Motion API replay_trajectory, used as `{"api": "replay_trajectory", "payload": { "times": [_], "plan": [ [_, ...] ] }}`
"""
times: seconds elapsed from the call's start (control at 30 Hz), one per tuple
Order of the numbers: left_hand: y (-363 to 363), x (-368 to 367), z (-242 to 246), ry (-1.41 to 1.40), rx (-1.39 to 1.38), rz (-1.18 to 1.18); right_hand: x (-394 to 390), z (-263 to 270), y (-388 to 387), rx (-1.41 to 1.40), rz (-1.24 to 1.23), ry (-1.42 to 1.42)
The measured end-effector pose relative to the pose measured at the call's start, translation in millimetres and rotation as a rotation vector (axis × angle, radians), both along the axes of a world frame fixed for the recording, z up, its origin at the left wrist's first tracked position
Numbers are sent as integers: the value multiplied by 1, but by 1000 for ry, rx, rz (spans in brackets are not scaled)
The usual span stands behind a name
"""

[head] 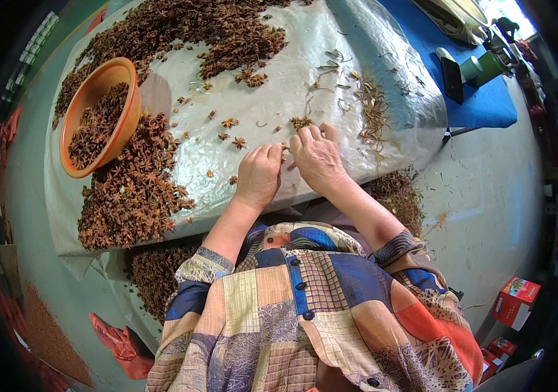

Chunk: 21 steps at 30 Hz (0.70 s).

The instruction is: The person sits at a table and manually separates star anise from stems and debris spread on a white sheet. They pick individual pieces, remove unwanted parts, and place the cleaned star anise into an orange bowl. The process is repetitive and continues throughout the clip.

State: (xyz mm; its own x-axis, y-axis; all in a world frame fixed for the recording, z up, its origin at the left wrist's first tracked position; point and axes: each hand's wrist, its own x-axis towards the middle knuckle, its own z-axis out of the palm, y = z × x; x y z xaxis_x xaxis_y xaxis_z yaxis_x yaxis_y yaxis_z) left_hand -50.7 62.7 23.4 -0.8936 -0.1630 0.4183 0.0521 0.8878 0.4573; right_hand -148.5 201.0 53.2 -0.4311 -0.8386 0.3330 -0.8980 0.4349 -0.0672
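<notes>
My left hand and my right hand meet low over the plastic-covered table. Both have curled fingers around a small brown piece of star anise, mostly hidden by the fingertips. A little clump of star anise lies just beyond my right fingers. Left of my hands, a few single star anise pods are scattered on the sheet. Thin stems form a loose heap to the right.
An orange plastic bowl holding star anise tilts on a pile of star anise. A larger heap spreads behind. At right, a phone leans by a green cylindrical object on a blue surface. Red boxes stand on the floor.
</notes>
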Motion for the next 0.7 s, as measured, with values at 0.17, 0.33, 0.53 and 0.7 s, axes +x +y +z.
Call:
{"api": "replay_trajectory", "payload": {
  "times": [0.17,0.33,0.53,0.7],
  "plan": [
    [-53,15,4,-186,-90,313,-8,40,17,681,10,-125],
    [-81,40,4,-142,-430,469,-72,-8,25,37,-397,-215],
    [-16,-29,-5,7,264,144,-75,-54,4,-132,-204,-338],
    [2,-42,-2,-120,757,-62,-40,-33,11,-257,86,-521]
  ]
}}
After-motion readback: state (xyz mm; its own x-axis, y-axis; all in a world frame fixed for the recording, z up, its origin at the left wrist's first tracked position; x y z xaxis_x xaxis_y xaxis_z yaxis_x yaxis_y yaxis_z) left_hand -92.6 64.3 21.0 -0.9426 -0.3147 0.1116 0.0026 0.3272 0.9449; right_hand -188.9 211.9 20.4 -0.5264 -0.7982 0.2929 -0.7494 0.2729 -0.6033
